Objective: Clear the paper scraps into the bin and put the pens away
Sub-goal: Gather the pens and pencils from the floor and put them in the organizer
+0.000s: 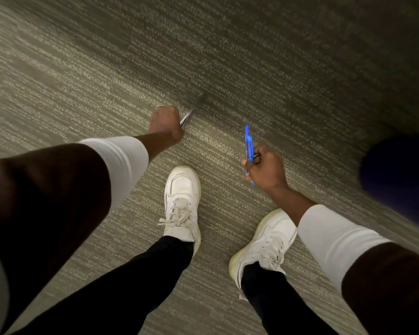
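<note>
I look straight down at a grey carpet while standing. My left hand [165, 123] is closed in a fist around a dark pen [191, 112], which sticks out up and to the right and is blurred by motion. My right hand [266, 169] grips a bunch of blue pens [248, 143] that point upward from the fist, with their tips showing below it. No paper scraps or bin are in view.
My two white sneakers [183, 197] stand on the striped grey carpet [82, 81] below the hands. A dark blue rounded object [397, 172] sits at the right edge, blurred. Open carpet stretches ahead and to the left.
</note>
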`<control>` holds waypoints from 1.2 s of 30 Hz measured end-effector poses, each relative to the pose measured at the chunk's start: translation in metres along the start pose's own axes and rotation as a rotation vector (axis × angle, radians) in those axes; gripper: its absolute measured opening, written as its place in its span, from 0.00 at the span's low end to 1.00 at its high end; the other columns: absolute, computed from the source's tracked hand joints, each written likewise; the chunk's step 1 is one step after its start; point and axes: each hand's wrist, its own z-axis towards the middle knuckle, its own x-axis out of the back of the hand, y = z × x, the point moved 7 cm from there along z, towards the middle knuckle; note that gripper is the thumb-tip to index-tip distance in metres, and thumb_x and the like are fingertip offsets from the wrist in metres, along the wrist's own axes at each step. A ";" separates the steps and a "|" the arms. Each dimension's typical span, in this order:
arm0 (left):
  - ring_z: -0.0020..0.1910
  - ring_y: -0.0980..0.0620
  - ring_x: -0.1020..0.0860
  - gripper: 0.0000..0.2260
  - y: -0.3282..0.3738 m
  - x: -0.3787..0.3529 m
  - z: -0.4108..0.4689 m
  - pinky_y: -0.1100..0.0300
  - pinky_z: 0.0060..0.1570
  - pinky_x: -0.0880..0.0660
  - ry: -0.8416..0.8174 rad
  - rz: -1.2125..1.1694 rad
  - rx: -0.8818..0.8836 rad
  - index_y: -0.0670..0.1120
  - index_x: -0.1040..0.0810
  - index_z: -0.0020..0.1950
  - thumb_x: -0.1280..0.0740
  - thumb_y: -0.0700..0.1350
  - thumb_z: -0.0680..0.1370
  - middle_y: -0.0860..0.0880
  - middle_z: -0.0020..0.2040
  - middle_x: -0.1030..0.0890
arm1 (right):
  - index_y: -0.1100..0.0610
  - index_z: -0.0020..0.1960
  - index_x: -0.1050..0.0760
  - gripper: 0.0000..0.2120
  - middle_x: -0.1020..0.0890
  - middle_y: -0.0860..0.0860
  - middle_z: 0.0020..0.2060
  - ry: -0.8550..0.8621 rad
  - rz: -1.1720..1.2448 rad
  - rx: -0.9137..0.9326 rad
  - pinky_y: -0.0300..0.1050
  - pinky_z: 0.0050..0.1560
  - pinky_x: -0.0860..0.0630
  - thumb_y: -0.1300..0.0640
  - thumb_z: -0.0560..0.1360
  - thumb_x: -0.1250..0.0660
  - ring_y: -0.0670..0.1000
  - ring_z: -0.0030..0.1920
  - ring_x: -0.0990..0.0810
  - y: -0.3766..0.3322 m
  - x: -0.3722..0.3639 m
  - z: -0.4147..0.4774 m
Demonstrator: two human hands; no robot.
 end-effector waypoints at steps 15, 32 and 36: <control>0.48 0.45 0.13 0.07 0.018 -0.011 -0.042 0.53 0.54 0.15 -0.057 -0.371 0.111 0.40 0.14 0.52 0.24 0.35 0.76 0.40 0.49 0.12 | 0.56 0.46 0.26 0.12 0.15 0.51 0.35 -0.041 -0.037 -0.050 0.55 0.38 0.14 0.55 0.76 0.23 0.53 0.32 0.12 0.022 0.020 -0.051; 0.67 0.33 0.21 0.18 0.048 -0.046 -0.043 0.46 0.63 0.22 -0.255 -0.148 0.007 0.34 0.31 0.72 0.36 0.42 0.85 0.33 0.69 0.22 | 0.55 0.47 0.25 0.10 0.13 0.53 0.39 -0.038 -0.081 -0.071 0.58 0.44 0.16 0.54 0.77 0.24 0.57 0.35 0.12 0.042 0.003 -0.056; 0.66 0.35 0.21 0.17 0.056 -0.025 -0.062 0.49 0.57 0.23 -0.290 -0.174 -0.017 0.35 0.31 0.73 0.38 0.43 0.87 0.34 0.69 0.23 | 0.50 0.43 0.27 0.12 0.14 0.52 0.38 -0.013 -0.025 -0.073 0.51 0.35 0.14 0.57 0.77 0.24 0.52 0.32 0.12 0.022 0.022 -0.068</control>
